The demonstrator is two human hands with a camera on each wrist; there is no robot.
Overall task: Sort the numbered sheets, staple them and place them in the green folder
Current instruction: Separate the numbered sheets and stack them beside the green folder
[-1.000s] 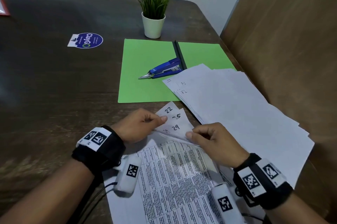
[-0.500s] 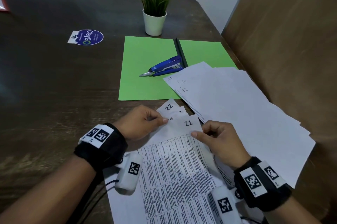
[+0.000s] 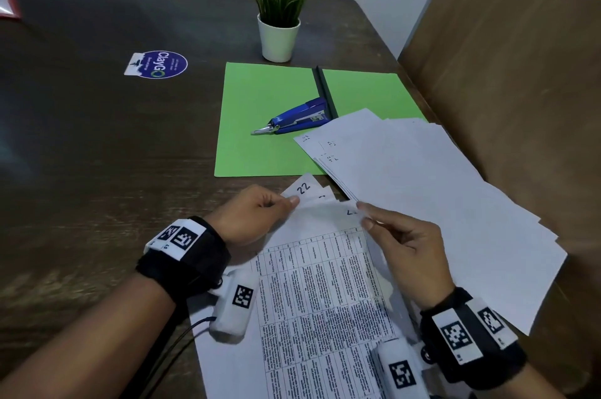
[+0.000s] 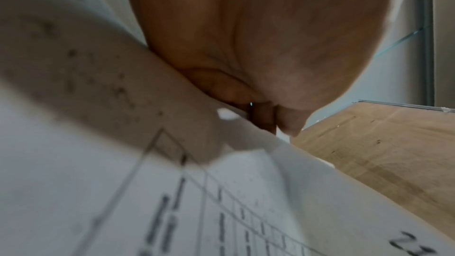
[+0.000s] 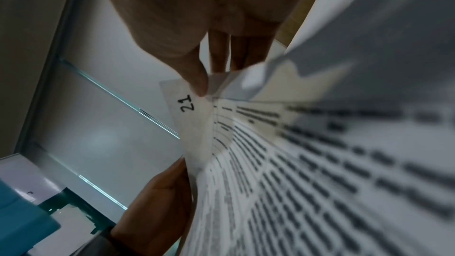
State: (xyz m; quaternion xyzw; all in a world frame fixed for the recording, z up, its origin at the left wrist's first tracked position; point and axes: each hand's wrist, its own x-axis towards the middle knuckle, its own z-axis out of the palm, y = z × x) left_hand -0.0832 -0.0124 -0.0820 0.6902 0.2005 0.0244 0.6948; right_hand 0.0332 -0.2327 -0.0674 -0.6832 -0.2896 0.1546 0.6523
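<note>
You have a dark wooden table [image 3: 81, 145] in front of you. On it lie an open green folder [image 3: 260, 119], a small potted plant [image 3: 279, 31] just behind the folder, a round blue sticker [image 3: 159, 64] to the left, a fanned pile of white sheets [image 3: 439, 197] along the right edge, and printed numbered sheets [image 3: 325, 301] nearest you.

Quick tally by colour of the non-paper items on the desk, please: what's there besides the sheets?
Green: 1, the open green folder
Blue: 2, the blue stapler and the round blue sticker
White: 1, the potted plant's white pot
Total: 4
</note>
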